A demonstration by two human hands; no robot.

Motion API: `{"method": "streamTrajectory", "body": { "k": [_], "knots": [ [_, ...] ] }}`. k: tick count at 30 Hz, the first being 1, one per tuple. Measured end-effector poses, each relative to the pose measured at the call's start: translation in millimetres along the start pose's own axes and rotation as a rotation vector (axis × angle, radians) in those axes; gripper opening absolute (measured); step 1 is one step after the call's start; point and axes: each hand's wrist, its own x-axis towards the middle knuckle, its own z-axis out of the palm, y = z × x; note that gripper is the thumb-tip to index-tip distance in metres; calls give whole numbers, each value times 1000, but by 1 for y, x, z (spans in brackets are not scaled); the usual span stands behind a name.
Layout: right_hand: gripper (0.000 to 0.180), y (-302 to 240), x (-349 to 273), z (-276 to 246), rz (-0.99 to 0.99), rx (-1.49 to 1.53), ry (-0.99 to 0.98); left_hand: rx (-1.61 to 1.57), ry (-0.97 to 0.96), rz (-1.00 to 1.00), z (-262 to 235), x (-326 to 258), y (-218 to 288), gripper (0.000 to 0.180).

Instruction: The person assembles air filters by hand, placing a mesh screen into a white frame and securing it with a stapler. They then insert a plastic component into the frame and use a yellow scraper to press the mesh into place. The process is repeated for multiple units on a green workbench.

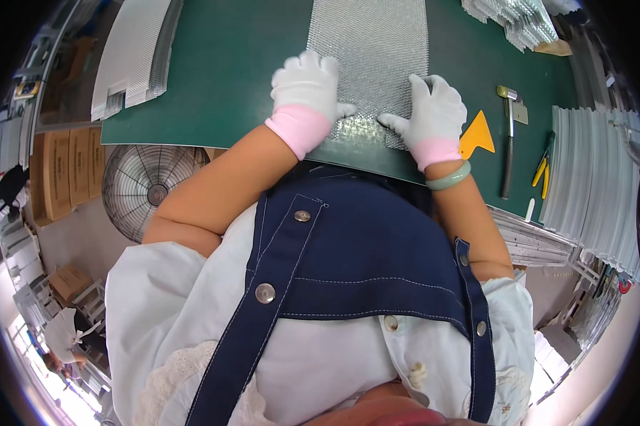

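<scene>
**Mesh strip lies flat under both hands, its long axis running away from the person**

The mesh strip (368, 50), a silver sheet of fine metal mesh, lies flat on the green surface (228, 64). Its long axis goes straight away from the person, and its near end sits just at the near edge of the surface. The left hand (307, 89), in a white glove with a pink cuff, rests on the left edge of the strip with fingers spread and flat; it grips nothing, it only presses down. The right hand (434, 110), gloved the same way, lies open and flat on the right edge, a little nearer to the person than the left one. Both hands touch the strip, so neither is clearly the closer one.

To the right of the right hand, just beside it, lies a yellow scraper (478, 135). Further right there is a hammer (508, 135), then yellow-handled pliers (544, 167), then a stack of white profiles (590, 184). To the left of the left hand, well apart, lies a pile of mesh sheets (132, 57).

The far end of the strip is cut off by the top of the picture. The palms hide the mesh under them, and the near corners are hard to make out.
</scene>
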Motion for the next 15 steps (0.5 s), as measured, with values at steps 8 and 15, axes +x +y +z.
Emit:
{"method": "streamTrajectory", "body": {
  "k": [8,15],
  "knots": [
    [48,-6,-61,-11,-252,348,-90,-313,93,613,21,-70,-29,50],
    [76,-29,-83,3,-179,44,-166,-218,-150,240,33,-84,11,64]
  ]
}}
